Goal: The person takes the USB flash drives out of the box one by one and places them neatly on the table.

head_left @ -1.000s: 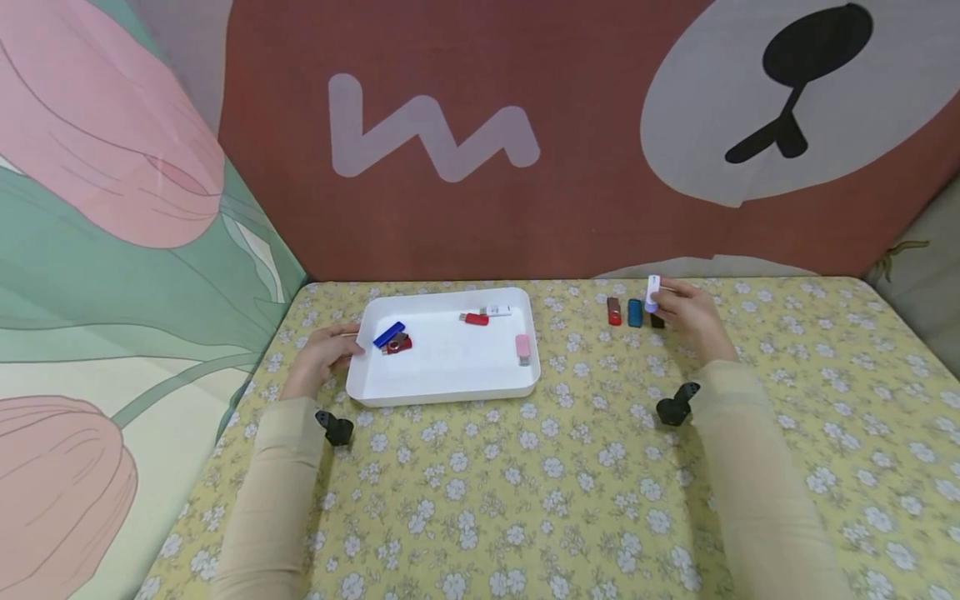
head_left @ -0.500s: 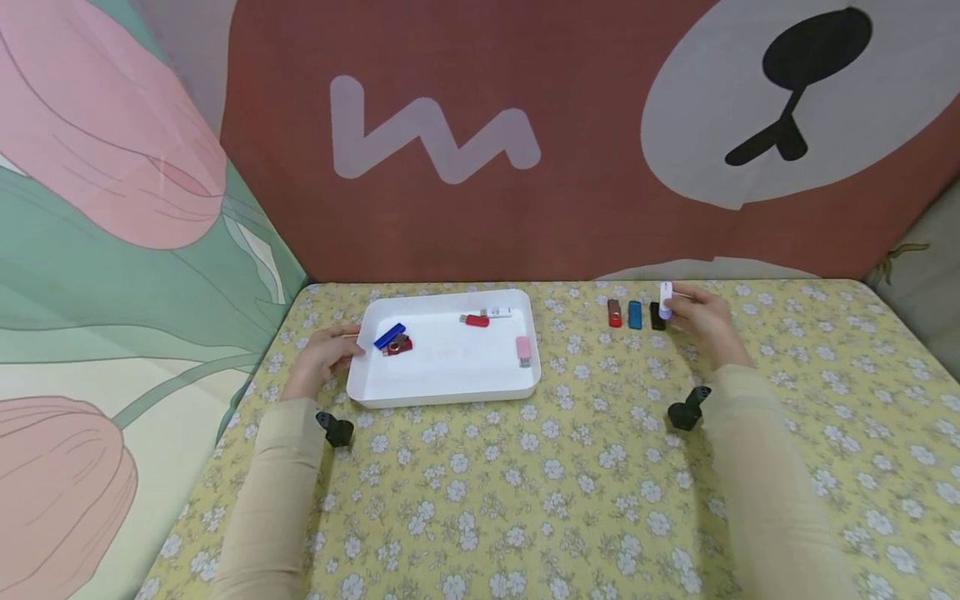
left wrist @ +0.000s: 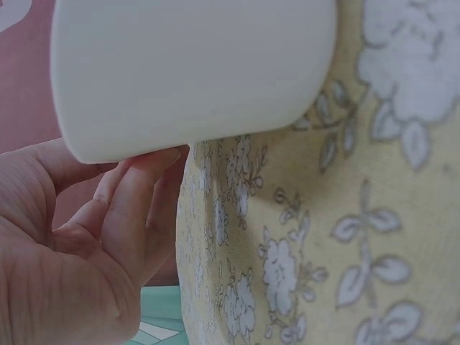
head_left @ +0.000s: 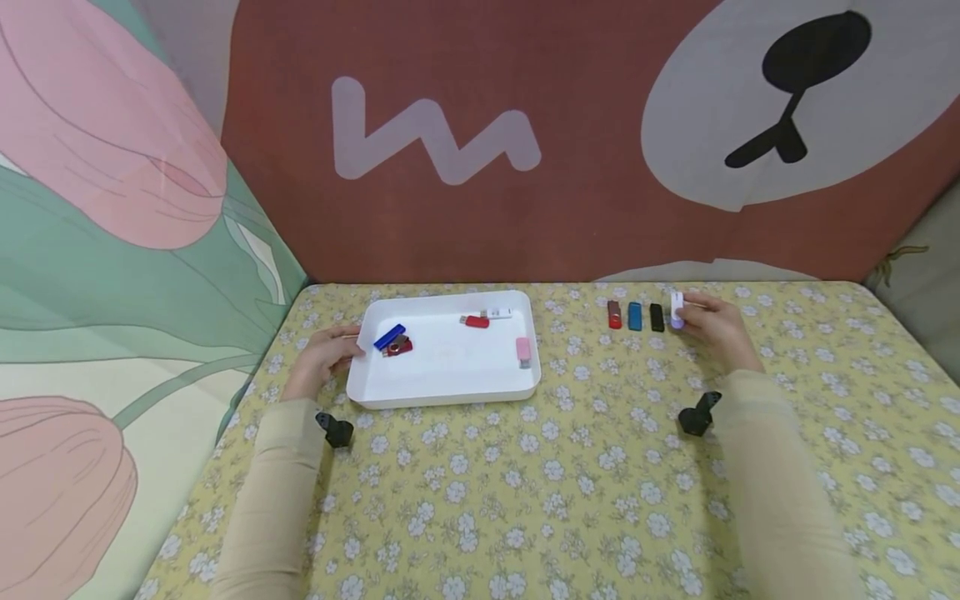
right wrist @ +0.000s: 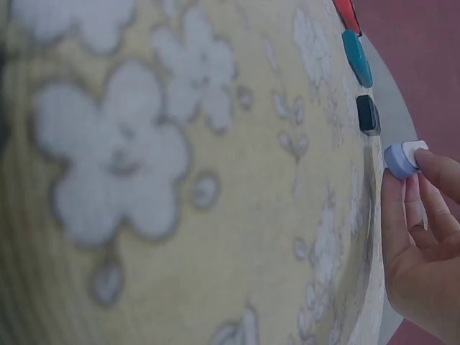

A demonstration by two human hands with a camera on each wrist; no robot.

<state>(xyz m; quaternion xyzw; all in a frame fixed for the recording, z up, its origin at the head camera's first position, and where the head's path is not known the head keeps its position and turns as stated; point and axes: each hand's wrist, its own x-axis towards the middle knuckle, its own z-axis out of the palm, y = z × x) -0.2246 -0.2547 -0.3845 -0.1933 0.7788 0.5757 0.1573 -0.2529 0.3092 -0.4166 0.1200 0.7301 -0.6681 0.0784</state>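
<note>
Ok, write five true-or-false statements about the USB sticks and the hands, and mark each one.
1. The right hand pinches a white-and-lilac stick. True.
2. The left hand holds a teal stick. False: the left hand touches the edge of the tray, and the teal stick lies on the cloth.
3. The black stick is between the teal stick and the white-and-lilac stick. True.
4. The pink stick lies outside the tray. False: the pink stick is inside it, near the right-hand end.
5. The tray holds only one stick. False: it holds five.
</note>
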